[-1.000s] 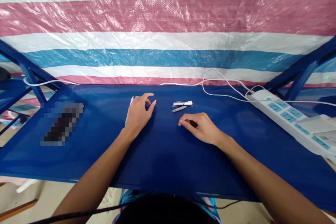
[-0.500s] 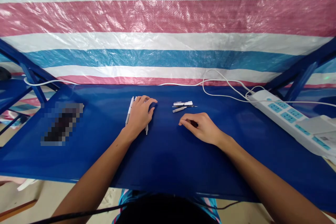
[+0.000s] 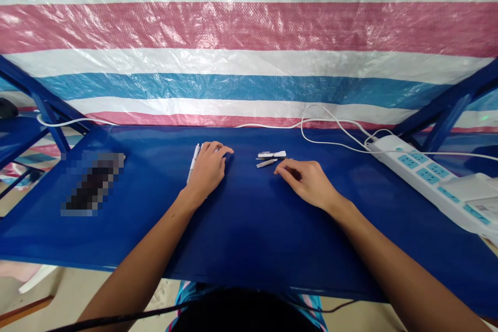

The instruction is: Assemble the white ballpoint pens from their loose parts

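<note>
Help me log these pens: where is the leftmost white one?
In the head view, the leftmost white pen lies on the blue table, left of centre, alongside the left hand's outer edge.

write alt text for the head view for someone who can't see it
A person's left grip, palm down, is next to a white pen on a blue table; the right grip, curled, is near small pale parts. A pixelated dark object lies at left, a white power strip at right, with a striped sheet behind.
</note>
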`<action>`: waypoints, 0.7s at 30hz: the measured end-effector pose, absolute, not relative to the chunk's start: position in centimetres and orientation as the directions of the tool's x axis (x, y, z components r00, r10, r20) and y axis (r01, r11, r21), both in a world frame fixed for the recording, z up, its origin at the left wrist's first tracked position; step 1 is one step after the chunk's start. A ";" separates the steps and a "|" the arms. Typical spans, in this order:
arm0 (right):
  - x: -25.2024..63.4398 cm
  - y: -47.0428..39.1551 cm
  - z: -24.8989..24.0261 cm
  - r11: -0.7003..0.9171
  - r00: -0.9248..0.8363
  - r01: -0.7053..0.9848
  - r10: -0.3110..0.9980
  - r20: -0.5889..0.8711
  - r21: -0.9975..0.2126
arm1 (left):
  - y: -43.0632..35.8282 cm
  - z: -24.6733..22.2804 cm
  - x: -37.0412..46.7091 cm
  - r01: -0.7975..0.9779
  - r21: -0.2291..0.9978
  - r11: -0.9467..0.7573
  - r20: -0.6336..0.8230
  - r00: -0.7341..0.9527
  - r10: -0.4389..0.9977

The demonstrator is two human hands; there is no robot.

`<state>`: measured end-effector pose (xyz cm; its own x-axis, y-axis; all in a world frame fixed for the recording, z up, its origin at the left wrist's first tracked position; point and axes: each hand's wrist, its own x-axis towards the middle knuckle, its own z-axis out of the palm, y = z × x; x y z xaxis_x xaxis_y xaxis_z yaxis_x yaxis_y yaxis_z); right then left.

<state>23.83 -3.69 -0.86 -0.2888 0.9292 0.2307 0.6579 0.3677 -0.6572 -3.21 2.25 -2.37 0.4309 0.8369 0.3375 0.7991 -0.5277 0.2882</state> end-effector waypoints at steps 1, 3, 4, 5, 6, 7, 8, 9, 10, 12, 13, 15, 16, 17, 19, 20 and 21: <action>24.0 -3.6 -0.9 0.356 -0.265 0.673 0.934 0.239 -0.649 | 2.1 -2.2 -3.1 0.795 0.286 -0.534 0.352 0.431 0.831; 24.3 -3.3 -1.0 0.342 -0.221 0.698 0.938 0.266 -0.630 | 1.8 -1.9 -2.7 0.773 0.290 -0.565 0.378 0.450 0.809; 24.5 -3.1 -1.1 0.342 -0.206 0.708 0.937 0.282 -0.618 | 1.6 -1.8 -2.5 0.752 0.297 -0.588 0.385 0.469 0.795; 24.6 -3.0 -1.2 0.344 -0.198 0.719 0.934 0.296 -0.605 | 1.5 -1.7 -2.2 0.727 0.307 -0.614 0.388 0.493 0.779; 24.7 -2.9 -1.4 0.349 -0.194 0.727 0.930 0.311 -0.591 | 1.3 -1.6 -2.0 0.700 0.319 -0.638 0.388 0.518 0.762; 24.7 -2.9 -1.5 0.357 -0.195 0.735 0.926 0.324 -0.577 | 1.1 -1.5 -1.8 0.674 0.330 -0.661 0.386 0.542 0.746; 24.7 -2.8 -1.6 0.366 -0.198 0.741 0.920 0.338 -0.563 | 1.0 -1.5 -1.7 0.650 0.339 -0.680 0.384 0.564 0.731; 24.7 -2.8 -1.8 0.377 -0.204 0.746 0.914 0.350 -0.550 | 0.9 -1.6 -1.5 0.631 0.345 -0.695 0.381 0.582 0.718; 24.7 -2.8 -1.9 0.387 -0.210 0.749 0.908 0.362 -0.537 | 0.8 -1.6 -1.4 0.616 0.349 -0.706 0.376 0.598 0.708; 24.6 -2.9 -2.2 0.403 -0.222 0.758 0.899 0.377 -0.514 | 0.6 -1.7 -1.2 0.596 0.353 -0.722 0.364 0.623 0.692; 24.5 -2.9 -2.3 0.404 -0.225 0.764 0.898 0.379 -0.502 | 0.5 -1.8 -1.1 0.590 0.355 -0.725 0.357 0.632 0.688; 24.6 -2.9 -2.6 0.391 -0.215 0.785 0.899 0.381 -0.480 | 0.4 -1.9 -1.0 0.585 0.359 -0.727 0.339 0.644 0.686; 24.6 -2.8 -2.7 0.380 -0.202 0.797 0.900 0.385 -0.469 | 0.4 -1.9 -1.0 0.584 0.361 -0.727 0.331 0.649 0.685; 24.7 -2.7 -2.9 0.367 -0.187 0.809 0.901 0.391 -0.460 | 0.3 -1.9 -0.9 0.583 0.361 -0.728 0.325 0.653 0.684; 25.0 -2.6 -3.1 0.338 -0.152 0.830 0.902 0.404 -0.443 | 0.2 -1.9 -0.8 0.577 0.358 -0.734 0.322 0.661 0.678; 25.2 -2.5 -3.2 0.323 -0.135 0.840 0.903 0.408 -0.436 | 0.1 -2.0 -0.8 0.573 0.357 -0.738 0.323 0.665 0.673; 25.4 -2.4 -3.3 0.308 -0.121 0.849 0.904 0.410 -0.429 | 0.1 -2.0 -0.8 0.568 0.357 -0.741 0.324 0.669 0.669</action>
<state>25.36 -2.44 -3.31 -0.1206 0.9040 0.4101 0.8489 0.3081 -0.4294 -0.79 0.06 -1.96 0.6686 0.6691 0.3244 0.5683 -0.7411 0.3575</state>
